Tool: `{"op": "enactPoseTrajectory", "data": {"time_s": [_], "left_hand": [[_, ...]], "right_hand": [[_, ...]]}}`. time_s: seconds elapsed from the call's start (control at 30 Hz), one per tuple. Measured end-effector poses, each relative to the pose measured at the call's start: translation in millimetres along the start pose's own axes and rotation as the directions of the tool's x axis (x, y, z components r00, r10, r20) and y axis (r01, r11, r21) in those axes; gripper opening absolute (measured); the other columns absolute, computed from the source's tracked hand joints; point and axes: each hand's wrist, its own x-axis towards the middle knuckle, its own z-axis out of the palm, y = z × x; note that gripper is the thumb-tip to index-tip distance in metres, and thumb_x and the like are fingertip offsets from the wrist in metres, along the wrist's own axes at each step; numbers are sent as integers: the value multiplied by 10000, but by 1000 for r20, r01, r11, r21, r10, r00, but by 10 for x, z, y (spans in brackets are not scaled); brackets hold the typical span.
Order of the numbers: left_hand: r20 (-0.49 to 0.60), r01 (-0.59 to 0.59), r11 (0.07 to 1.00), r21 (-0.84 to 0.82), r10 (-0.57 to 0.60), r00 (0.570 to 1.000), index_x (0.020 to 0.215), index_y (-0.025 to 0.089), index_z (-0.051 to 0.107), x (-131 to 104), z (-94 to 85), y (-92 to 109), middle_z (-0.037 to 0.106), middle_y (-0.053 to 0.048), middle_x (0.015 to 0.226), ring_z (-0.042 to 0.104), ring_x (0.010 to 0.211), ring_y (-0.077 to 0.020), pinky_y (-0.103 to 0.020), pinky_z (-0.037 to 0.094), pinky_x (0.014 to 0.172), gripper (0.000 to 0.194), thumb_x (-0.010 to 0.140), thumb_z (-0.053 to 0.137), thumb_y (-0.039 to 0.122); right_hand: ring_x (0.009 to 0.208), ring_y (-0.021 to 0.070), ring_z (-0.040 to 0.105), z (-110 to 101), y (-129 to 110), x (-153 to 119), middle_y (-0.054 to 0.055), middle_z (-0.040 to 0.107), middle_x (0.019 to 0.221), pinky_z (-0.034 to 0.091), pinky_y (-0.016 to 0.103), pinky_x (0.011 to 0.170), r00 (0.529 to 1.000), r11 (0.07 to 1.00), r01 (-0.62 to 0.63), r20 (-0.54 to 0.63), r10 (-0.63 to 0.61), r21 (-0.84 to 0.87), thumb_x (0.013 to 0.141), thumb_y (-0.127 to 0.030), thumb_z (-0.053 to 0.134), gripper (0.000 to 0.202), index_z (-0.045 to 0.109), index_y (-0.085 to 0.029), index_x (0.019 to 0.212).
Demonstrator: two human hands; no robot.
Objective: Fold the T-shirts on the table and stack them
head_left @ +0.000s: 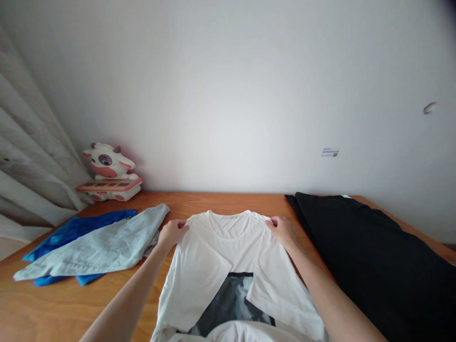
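Observation:
A white T-shirt (228, 251) lies spread on the wooden table, neckline toward the wall. Both its sleeves are laid inward across the front, partly covering a dark grey printed picture (231, 297). My left hand (173, 232) pinches the shirt at the left shoulder, its fingers closed on the fabric edge. At the right shoulder, my right hand (282, 229) is likewise closed on the cloth. White fabric bunched at the bottom of the view hides the shirt's lower part.
Left of the shirt, a pale grey garment (103, 247) overlaps a blue one (67, 233). A cow-shaped toy keyboard (110, 173) stands at the back left beside a curtain (32, 142). Black clothing (366, 251) covers the right side of the wooden table (178, 202), which meets a white wall.

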Motion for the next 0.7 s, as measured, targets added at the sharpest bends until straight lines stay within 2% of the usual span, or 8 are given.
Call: {"op": "enactPoseTrajectory", "data": {"time_s": [0.1, 0.27, 0.37, 0.47, 0.57, 0.63, 0.7], "left_hand": [[2, -3, 1000, -26, 3, 1000, 994, 250, 755, 57, 39, 78, 798, -28, 999, 733, 955, -221, -249, 488, 722, 195, 859, 655, 347], [-50, -56, 997, -52, 54, 997, 1084, 236, 718, 152, 115, 334, 782, -35, 1067, 724, 981, -201, -244, 501, 757, 243, 930, 577, 358], [-108, -107, 994, -35, 103, 989, 1209, 187, 642, 165, 116, 481, 722, -94, 1201, 695, 1052, -215, -283, 509, 859, 312, 969, 493, 320], [-133, -203, 979, 17, 203, 970, 1283, 153, 566, 49, 89, 546, 635, -143, 1309, 600, 1219, -253, -349, 452, 1013, 376, 923, 536, 256], [-57, -306, 950, 63, 309, 949, 1194, 190, 600, -156, 53, 546, 666, -109, 1206, 626, 1146, -246, -351, 458, 988, 308, 892, 571, 243], [17, -338, 937, 86, 338, 941, 1111, 211, 628, -269, 32, 553, 706, -75, 1081, 677, 1000, -224, -323, 488, 891, 222, 904, 562, 261], [80, -334, 936, 113, 327, 942, 1032, 213, 652, -322, 22, 591, 734, -61, 975, 703, 914, -218, -302, 494, 817, 167, 921, 550, 285]], "right_hand": [[920, 208, 700, -4, 44, 65, 78, 761, 976, 467, 263, 755, 999, 999, -38, 34, 38, 5, 931, -321, 585, 207, 742, -192, 969], [960, 222, 713, -191, 216, 162, 105, 762, 1065, 480, 272, 760, 993, 993, -120, 9, 120, -9, 974, -355, 508, 308, 730, -173, 1084], [1000, 215, 709, -312, 248, 192, 112, 755, 1099, 488, 261, 805, 994, 994, -106, 16, 107, -34, 994, -366, 481, 348, 702, -155, 1161], [1102, 241, 669, -404, 191, 107, 167, 707, 1190, 470, 284, 912, 999, 995, -45, 15, 46, -84, 975, -346, 542, 388, 635, -106, 1266], [1210, 288, 602, -482, 98, -58, 201, 634, 1299, 435, 349, 984, 1000, 989, 19, 9, -18, -149, 972, -313, 551, 367, 605, -128, 1285], [1164, 278, 632, -509, 16, -151, 173, 677, 1224, 448, 338, 949, 998, 983, 52, 53, -44, -178, 989, -326, 522, 287, 652, -153, 1177], [1050, 268, 692, -499, -91, -203, 157, 734, 1080, 477, 323, 871, 992, 978, 66, 116, -43, -200, 1003, -374, 493, 305, 686, -148, 1072]]}}
